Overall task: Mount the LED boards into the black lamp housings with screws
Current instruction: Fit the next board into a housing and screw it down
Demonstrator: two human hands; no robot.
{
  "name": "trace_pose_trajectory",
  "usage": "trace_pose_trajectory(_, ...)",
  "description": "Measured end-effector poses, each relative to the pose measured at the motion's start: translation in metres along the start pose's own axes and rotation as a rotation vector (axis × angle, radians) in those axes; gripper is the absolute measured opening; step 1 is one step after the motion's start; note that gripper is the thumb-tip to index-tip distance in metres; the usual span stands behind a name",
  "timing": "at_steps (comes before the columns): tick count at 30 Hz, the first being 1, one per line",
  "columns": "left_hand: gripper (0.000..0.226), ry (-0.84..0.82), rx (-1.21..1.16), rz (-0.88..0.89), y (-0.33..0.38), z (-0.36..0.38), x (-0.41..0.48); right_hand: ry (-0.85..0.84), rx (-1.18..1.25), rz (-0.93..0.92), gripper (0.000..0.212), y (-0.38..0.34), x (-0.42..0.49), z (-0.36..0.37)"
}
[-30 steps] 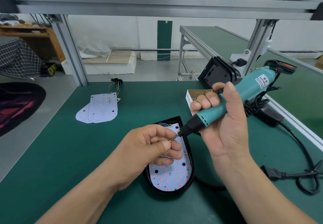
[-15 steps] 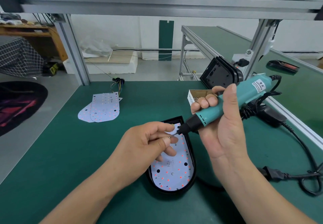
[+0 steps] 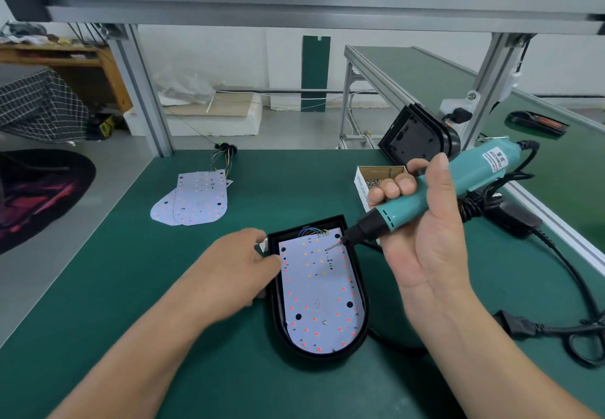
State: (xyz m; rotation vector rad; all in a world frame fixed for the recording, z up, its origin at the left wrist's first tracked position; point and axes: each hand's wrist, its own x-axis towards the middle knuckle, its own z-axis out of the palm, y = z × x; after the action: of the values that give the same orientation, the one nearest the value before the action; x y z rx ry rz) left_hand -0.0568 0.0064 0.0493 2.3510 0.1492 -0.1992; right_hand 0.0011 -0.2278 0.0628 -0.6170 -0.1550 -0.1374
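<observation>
Housing (image 3: 279, 327), black, lies flat on the green table (image 3: 98, 287), open side up. LED board (image 3: 322, 291) is seated inside, wires at its far end.

Left hand (image 3: 235, 274) holds the housing at its left wall. Thumb lies on the board's edge, fingers bent round the rim.

Right hand (image 3: 425, 255) is wrapped around the teal screwdriver (image 3: 458, 186), thumb straight along the barrel. Bit slants down to the board's far right corner. Whether a screw sits on the tip: too small to tell.

Screw box (image 3: 363, 183) is just behind the right hand. Spare boards (image 3: 196, 202) lie far left.
</observation>
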Motion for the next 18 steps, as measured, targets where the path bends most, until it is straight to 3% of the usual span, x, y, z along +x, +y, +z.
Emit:
trace_pose_trajectory(7, 0.058, -0.025, -0.020, -0.026, -0.002, 0.002, -0.002, 0.023, -0.004, 0.009, 0.022, -0.001, 0.001, -0.001)
trace_pose_trajectory(9, 0.050, 0.080, 0.054, 0.040, 0.000, 0.003, -0.003, 0.036, -0.003, 0.006, 0.021, -0.002, 0.002, -0.001)
trace_pose_trajectory(12, 0.020, 0.193, 0.052, 0.264, 0.005, -0.002, -0.009, 0.044, 0.008, 0.005, 0.021, -0.003, 0.003, 0.000)
trace_pose_trajectory(14, 0.010, 0.077, 0.036, 0.421, 0.009, -0.002, -0.015, 0.050, 0.012, 0.003, 0.021, -0.003, 0.003, 0.000)
trace_pose_trajectory(18, 0.005, -0.164, 0.232, 0.636, 0.014, 0.015, -0.021, 0.057, 0.023, -0.001, 0.020, -0.004, 0.003, -0.001)
